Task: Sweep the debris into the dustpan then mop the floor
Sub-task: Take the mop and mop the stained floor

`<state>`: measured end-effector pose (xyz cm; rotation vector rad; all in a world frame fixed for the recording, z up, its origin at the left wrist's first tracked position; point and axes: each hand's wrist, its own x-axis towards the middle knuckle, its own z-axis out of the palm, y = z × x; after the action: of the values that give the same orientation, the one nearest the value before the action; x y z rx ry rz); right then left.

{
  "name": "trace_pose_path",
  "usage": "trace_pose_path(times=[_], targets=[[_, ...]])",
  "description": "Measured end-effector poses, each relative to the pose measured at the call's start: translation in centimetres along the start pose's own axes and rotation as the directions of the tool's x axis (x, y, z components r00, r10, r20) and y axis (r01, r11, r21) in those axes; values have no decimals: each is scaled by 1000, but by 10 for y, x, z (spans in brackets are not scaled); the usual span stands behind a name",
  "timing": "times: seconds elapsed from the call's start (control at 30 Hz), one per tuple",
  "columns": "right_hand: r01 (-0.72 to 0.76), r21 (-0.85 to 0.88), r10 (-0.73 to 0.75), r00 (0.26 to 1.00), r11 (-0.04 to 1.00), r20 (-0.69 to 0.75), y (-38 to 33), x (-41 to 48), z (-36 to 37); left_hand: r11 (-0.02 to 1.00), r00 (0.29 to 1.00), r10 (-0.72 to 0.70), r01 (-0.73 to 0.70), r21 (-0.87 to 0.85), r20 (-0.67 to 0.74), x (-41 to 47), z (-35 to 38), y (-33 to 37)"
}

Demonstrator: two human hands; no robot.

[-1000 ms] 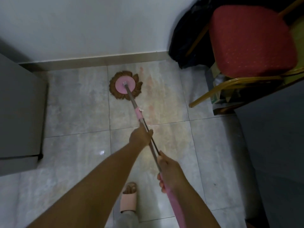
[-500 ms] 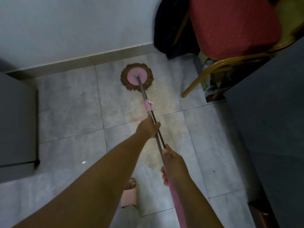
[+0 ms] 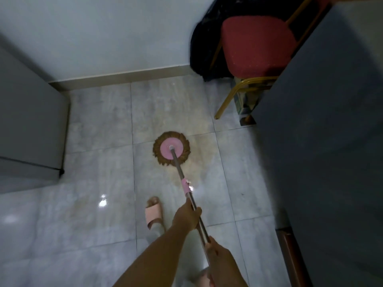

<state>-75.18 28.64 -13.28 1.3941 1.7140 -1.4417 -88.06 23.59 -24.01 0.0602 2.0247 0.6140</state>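
Hands, two: left hand [image 3: 187, 217] clasps the metal shaft of one mop [image 3: 178, 165] just below its pink collar; right hand [image 3: 219, 255] clasps it lower, nearer the body. Long axis runs from lower right to upper left, head end pointing away toward the wall. One round mop head [image 3: 165, 159] lies flat on the tiled floor [image 3: 99, 121], mid-frame. One slippered foot [image 3: 154, 214] left of shaft; one red chair [image 3: 257, 44] upper right

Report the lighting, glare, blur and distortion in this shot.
Head view: dim, bluish light overall; white glare spots on the glossy floor tiles left of the slipper; the grey panel on the right sits in deep shadow; the red chair smears into blur toward the top right corner; the mop head is fairly sharp; the wide lens makes walls lean.
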Motion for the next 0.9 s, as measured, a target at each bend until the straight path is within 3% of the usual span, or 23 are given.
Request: trace_pose_path(times=[0.13, 0.23, 0.3, 0.43, 0.63, 0.8, 0.9], targets=[[-76, -95, 84, 993, 993, 85, 28, -28, 2, 992, 997, -72, 68, -107, -30, -50, 20, -30], [-117, -44, 121, 989, 992, 84, 24, -19, 4, 987, 993, -106, 98, -131, -53, -47, 16, -36], [-140, -42, 143, 987, 989, 74, 11, -2, 4, 989, 990, -112, 102, -107, -87, -26, 5, -31], [88, -137, -69, 988, 987, 139, -29, 46, 5, 994, 980, -106, 109, 10, -167, 35, -34, -9], [26, -125, -9, 992, 992, 129, -109, 126, -15, 996, 968, -71, 81, 31, -243, 121, -83, 44], [54, -125, -38, 991, 991, 127, -74, 115, -63, 998, 980, -54, 56, 4, -191, 109, -35, 77], [-15, -55, 19, 997, 998, 69, -26, 95, -105, 999, 988, -28, 23, -32, -153, 82, 23, 94]])
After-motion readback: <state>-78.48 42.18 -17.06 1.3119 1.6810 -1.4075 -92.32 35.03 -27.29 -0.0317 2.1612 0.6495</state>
